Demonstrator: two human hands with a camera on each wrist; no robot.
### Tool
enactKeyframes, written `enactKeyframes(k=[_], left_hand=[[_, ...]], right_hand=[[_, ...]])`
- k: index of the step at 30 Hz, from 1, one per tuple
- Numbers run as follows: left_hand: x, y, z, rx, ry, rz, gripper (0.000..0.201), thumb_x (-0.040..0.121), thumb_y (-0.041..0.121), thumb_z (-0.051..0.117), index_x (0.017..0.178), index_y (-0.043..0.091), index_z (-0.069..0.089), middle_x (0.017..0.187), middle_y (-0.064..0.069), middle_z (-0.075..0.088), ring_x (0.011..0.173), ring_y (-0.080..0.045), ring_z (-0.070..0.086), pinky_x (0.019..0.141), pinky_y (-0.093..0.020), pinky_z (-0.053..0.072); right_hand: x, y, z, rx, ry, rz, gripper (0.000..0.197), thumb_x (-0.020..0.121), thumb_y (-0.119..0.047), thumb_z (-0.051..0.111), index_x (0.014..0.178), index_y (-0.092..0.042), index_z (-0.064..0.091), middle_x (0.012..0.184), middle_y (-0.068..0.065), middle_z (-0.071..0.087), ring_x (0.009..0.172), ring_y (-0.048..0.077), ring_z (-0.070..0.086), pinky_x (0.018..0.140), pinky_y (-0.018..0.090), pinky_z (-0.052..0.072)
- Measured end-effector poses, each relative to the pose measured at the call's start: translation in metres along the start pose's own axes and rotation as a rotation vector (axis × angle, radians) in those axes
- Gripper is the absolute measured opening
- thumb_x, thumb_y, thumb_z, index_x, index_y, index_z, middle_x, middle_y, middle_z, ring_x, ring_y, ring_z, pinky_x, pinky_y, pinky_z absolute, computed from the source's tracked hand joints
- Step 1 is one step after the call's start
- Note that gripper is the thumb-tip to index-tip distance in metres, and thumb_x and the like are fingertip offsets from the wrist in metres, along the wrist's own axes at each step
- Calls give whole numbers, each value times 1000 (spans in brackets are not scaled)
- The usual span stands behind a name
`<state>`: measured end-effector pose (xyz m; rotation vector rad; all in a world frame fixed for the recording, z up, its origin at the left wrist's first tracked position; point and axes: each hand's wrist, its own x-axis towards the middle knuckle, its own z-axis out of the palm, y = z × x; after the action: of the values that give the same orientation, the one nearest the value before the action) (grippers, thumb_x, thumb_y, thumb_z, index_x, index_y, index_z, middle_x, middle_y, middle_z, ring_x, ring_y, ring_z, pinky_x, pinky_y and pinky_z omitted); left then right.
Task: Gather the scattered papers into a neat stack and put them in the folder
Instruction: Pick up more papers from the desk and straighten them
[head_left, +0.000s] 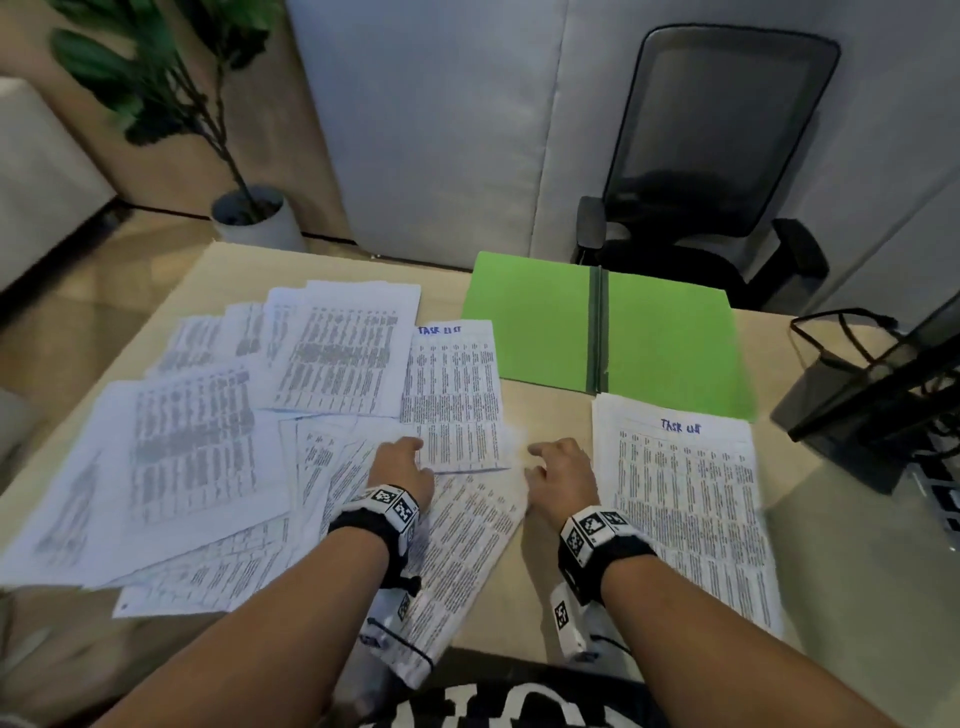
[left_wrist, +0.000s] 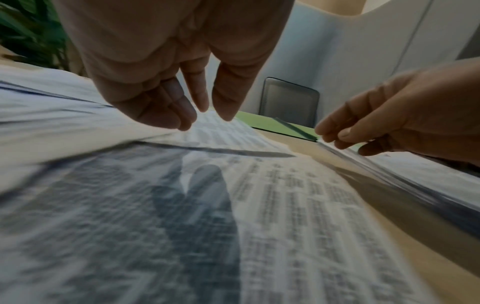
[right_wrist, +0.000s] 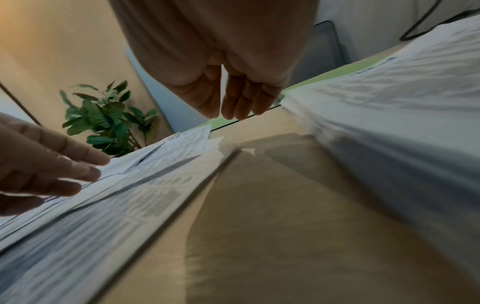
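Several printed sheets (head_left: 197, 441) lie scattered and overlapping on the left half of the table. One sheet headed "TASK LIST" (head_left: 457, 395) lies near the middle, partly on the open green folder (head_left: 550, 322) at the back. A squared-up stack of papers (head_left: 685, 509) lies at the right, in front of the folder. My left hand (head_left: 410, 452) hovers over the loose sheets (left_wrist: 259, 205) with its fingers (left_wrist: 202, 102) relaxed and empty. My right hand (head_left: 545, 457) hangs over the bare strip of table (right_wrist: 259, 205) just left of the stack (right_wrist: 389, 92), fingers (right_wrist: 233, 107) loose, holding nothing.
A black mesh office chair (head_left: 717, 156) stands behind the table. A potted plant (head_left: 249, 208) is on the floor at the back left. A dark stand with cables (head_left: 872, 395) occupies the right edge. Bare tabletop (head_left: 550, 415) shows between the loose sheets and the stack.
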<state>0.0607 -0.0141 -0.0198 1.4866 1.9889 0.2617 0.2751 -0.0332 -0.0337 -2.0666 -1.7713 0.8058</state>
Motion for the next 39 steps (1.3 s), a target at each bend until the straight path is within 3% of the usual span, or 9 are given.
enactKeyframes(k=[11, 15, 19, 24, 27, 30, 35, 37, 39], left_hand=[[35, -128, -104, -6, 88, -262, 48, 88, 16, 57, 135, 16, 49, 139, -15, 41, 117, -32, 54, 98, -39, 46], [50, -177, -140, 162, 106, -334, 58, 86, 23, 58, 142, 22, 41, 148, -13, 32, 131, -37, 39, 108, -43, 35], [59, -217, -167, 299, -41, -450, 92, 79, 55, 62, 150, 36, 7, 159, -12, -9, 145, -40, 2, 117, -53, 13], [60, -231, -162, 338, -147, -394, 117, 60, 81, 60, 150, 40, -3, 158, -13, -13, 143, -45, 1, 115, -54, 10], [53, -215, -154, 351, -173, -311, 113, 66, 76, 61, 150, 37, -5, 158, -13, -14, 144, -41, -3, 116, -51, 6], [50, -203, -150, 303, -166, -271, 109, 66, 68, 68, 149, 39, 5, 158, -8, -10, 143, -42, 0, 115, -56, 16], [48, -191, -153, 65, -21, -400, 108, 65, 28, 86, 148, 36, 17, 156, -4, -14, 141, -42, 5, 107, -55, 31], [49, -193, -161, -13, -6, -496, 113, 65, 19, 85, 149, 35, 11, 156, -8, -7, 139, -45, 16, 104, -54, 35], [52, -200, -169, -107, 20, -536, 116, 67, 9, 82, 151, 32, 5, 148, -16, 18, 120, -43, 46, 85, -50, 50]], right_hand=[[15, -120, 68, -190, -87, -114, 36, 96, -38, 46, 131, -31, 51, 134, 2, 44, 122, 26, 40, 97, 40, 40], [15, -161, 96, -257, -202, -139, 50, 94, -43, 47, 142, -42, 31, 157, 1, 17, 143, 31, 16, 111, 56, 25], [15, -182, 117, -411, -402, -110, 75, 88, -53, 55, 146, -52, 8, 160, -7, -13, 146, 37, -12, 107, 71, 6], [18, -181, 120, -480, -428, -49, 64, 89, -45, 58, 140, -52, 22, 159, -10, -7, 146, 35, -12, 104, 75, 10], [19, -173, 111, -467, -419, -18, 61, 88, -42, 59, 136, -54, 24, 159, -13, -7, 146, 34, -11, 104, 76, 11], [13, -162, 105, -467, -415, 17, 61, 88, -41, 59, 136, -55, 24, 159, -14, -6, 146, 34, -10, 103, 76, 13], [8, -150, 95, -454, -411, 46, 56, 88, -34, 62, 130, -53, 30, 157, -15, -1, 146, 33, -7, 102, 75, 20], [8, -151, 90, -447, -429, 37, 56, 86, -30, 65, 129, -48, 34, 157, -11, 3, 146, 35, -2, 107, 69, 24], [11, -156, 84, -432, -436, 28, 49, 86, -30, 64, 128, -41, 42, 156, -3, 13, 143, 38, 13, 110, 58, 30]])
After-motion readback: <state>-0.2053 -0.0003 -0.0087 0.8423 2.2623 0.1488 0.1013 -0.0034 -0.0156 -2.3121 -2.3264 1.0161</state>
